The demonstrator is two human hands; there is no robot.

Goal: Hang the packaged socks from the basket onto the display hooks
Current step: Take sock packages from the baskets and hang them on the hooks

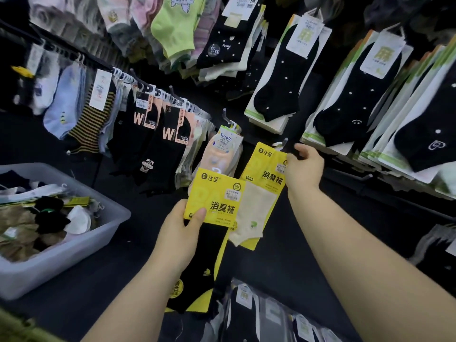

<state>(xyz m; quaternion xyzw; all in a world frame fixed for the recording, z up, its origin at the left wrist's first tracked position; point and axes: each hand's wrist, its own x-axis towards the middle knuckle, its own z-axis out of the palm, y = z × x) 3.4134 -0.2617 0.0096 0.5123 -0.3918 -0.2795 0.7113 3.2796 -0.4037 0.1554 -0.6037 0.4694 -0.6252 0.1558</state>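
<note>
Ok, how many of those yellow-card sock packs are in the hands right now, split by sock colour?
Yellow-card pack of black socks: 1, gripped by the left hand
Yellow-card pack of cream socks: 1, pinched by the right hand up by a metal display hook
Total: 2

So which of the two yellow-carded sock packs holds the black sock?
The lower yellow-carded pack, gripped by the left hand; the upper pack, in the right hand, holds a cream sock.
</note>
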